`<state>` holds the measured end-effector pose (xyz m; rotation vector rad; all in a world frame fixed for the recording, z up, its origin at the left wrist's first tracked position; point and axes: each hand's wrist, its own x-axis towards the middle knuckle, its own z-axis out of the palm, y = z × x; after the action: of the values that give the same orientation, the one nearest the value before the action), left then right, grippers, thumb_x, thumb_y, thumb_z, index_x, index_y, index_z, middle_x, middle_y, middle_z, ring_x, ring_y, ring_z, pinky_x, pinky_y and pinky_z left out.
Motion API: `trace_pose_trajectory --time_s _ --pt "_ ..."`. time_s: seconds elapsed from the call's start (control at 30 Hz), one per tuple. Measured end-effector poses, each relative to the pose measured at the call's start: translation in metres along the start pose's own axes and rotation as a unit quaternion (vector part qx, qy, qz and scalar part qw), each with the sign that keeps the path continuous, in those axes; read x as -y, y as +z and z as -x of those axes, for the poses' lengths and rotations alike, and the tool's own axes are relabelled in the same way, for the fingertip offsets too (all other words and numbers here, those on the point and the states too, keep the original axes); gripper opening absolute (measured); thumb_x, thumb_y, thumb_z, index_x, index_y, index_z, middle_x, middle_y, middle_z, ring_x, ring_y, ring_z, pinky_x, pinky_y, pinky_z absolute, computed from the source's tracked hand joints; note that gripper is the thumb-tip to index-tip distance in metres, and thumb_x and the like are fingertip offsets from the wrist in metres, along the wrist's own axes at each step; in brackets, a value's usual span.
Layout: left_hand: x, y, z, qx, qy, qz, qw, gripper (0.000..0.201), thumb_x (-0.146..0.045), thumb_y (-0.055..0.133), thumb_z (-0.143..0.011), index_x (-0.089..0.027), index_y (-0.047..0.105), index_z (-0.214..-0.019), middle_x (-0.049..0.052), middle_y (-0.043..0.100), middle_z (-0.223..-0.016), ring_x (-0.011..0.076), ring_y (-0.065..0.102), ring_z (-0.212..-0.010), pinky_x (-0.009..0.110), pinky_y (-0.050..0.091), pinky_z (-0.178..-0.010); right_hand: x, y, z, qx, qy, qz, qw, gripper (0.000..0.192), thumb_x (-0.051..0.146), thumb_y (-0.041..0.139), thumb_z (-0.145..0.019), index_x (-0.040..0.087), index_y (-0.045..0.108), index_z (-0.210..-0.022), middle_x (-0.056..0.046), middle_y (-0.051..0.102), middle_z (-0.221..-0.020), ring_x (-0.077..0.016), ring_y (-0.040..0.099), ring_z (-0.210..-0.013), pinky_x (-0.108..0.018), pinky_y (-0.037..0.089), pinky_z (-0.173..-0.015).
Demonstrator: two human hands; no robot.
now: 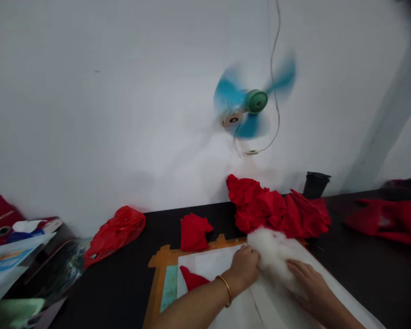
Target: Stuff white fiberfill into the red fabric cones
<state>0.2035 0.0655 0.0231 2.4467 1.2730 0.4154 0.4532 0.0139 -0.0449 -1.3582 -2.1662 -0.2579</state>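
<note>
two hands, left hand (245,265) & right hand (310,285), both gripping one white stuffing wad (276,253).

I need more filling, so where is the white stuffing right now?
In the head view, the white stuffing lies low and right of centre, between the left hand and right hand, before the red fabric pile.

Spinning blue fan (252,104) on wall — black cup (315,184) below.

The stuffing (274,251) lies on the sheet (212,265) on the worktop (363,274), between both hands. The cloth pile (277,208) lies behind it; the fan (255,103) hangs on the wall above.
</note>
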Motion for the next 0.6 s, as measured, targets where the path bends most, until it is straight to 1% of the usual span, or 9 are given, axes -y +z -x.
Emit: trace_pose_trajectory --time_s 0.07,0.1,0.17,0.2,0.27,0.33,0.4,0.5,0.6 --pt "0.002 -0.003 -0.002 -0.003 0.021 -0.003 1.000 0.023 -0.012 0.052 -0.074 -0.016 0.064 -0.093 0.011 0.062 -0.102 0.0251 0.052 -0.100 0.037 0.044 -0.090 0.009 -0.024 -0.008 -0.029 0.008 0.020 0.999 0.086 0.030 0.062 -0.072 0.040 0.027 -0.149 -0.010 0.055 -0.138 -0.0371 0.055 -0.120 -0.055 0.046 -0.094" --pt "0.002 -0.005 -0.002 -0.003 0.034 -0.003 0.999 0.023 -0.012 0.052 -0.075 -0.016 0.064 -0.094 0.012 0.062 -0.103 0.0250 0.052 -0.101 0.037 0.044 -0.091 0.016 -0.035 -0.015 -0.045 0.014 0.042 0.998 0.087 0.031 0.063 -0.074 0.038 0.024 -0.151 -0.011 0.047 -0.146 -0.0380 0.049 -0.127 -0.058 0.040 -0.100" --pt "0.000 -0.008 -0.002 -0.001 0.061 -0.003 0.998 0.023 -0.013 0.052 -0.076 -0.014 0.064 -0.095 0.013 0.061 -0.106 0.0253 0.052 -0.103 0.038 0.043 -0.093 0.034 -0.051 -0.033 -0.060 -0.005 0.071 0.996 0.086 0.028 0.064 -0.072 0.034 0.028 -0.150 -0.011 0.034 -0.155 -0.0389 0.039 -0.136 -0.061 0.028 -0.108" --pt "-0.002 -0.009 -0.001 0.001 0.076 -0.001 0.997 0.024 -0.014 0.051 -0.077 -0.014 0.065 -0.096 0.014 0.061 -0.108 0.0255 0.051 -0.104 0.038 0.042 -0.094 0.041 -0.052 -0.044 -0.038 -0.023 0.078 0.996 0.086 0.025 0.064 -0.071 0.032 0.031 -0.150 -0.011 0.031 -0.157 -0.0387 0.036 -0.138 -0.061 0.026 -0.110" --pt "-0.004 -0.010 0.001 -0.001 0.100 0.004 0.995 0.026 -0.015 0.051 -0.078 -0.013 0.065 -0.099 0.015 0.059 -0.115 0.0268 0.050 -0.110 0.039 0.039 -0.099 0.051 -0.042 -0.063 0.027 -0.047 0.070 0.996 0.087 0.015 0.062 -0.064 0.030 0.040 -0.146 -0.011 0.034 -0.156 -0.0391 0.037 -0.137 -0.061 0.026 -0.109" --pt "-0.003 -0.013 0.005 -0.008 0.112 0.012 0.994 0.027 -0.017 0.055 -0.076 -0.012 0.065 -0.101 0.016 0.055 -0.127 0.0288 0.045 -0.120 0.039 0.035 -0.104 0.051 -0.024 -0.078 0.079 -0.026 0.040 0.996 0.082 0.007 0.055 -0.061 0.027 0.049 -0.140 -0.012 0.053 -0.143 -0.0370 0.050 -0.127 -0.058 0.034 -0.105" --pt "0.003 -0.016 0.007 -0.008 0.111 0.022 0.993 0.025 -0.018 0.059 -0.070 -0.012 0.065 -0.094 0.016 0.054 -0.131 0.0297 0.044 -0.121 0.038 0.034 -0.105 0.046 -0.009 -0.084 0.103 0.001 0.013 0.995 0.083 0.005 0.052 -0.058 0.023 0.051 -0.139 -0.012 0.064 -0.129 -0.0321 0.060 -0.115 -0.048 0.043 -0.100" --pt "0.014 -0.019 0.005 0.004 0.088 0.040 0.995 0.014 -0.017 0.061 -0.065 -0.015 0.063 -0.079 0.012 0.065 -0.104 0.0265 0.055 -0.101 0.036 0.042 -0.092 0.044 -0.001 -0.081 0.102 0.016 -0.008 0.995 0.091 0.007 0.050 -0.058 0.020 0.038 -0.148 -0.008 0.063 -0.132 -0.0239 0.062 -0.114 -0.032 0.048 -0.096" --pt "0.016 -0.014 0.001 0.000 0.047 0.065 0.997 0.011 -0.016 0.060 -0.064 -0.017 0.060 -0.074 0.006 0.064 -0.083 0.0228 0.055 -0.085 0.034 0.043 -0.080 0.052 -0.004 -0.073 0.098 0.032 -0.024 0.994 0.080 0.010 0.049 -0.066 0.019 0.043 -0.145 -0.009 0.066 -0.126 -0.0238 0.063 -0.110 -0.032 0.048 -0.095"
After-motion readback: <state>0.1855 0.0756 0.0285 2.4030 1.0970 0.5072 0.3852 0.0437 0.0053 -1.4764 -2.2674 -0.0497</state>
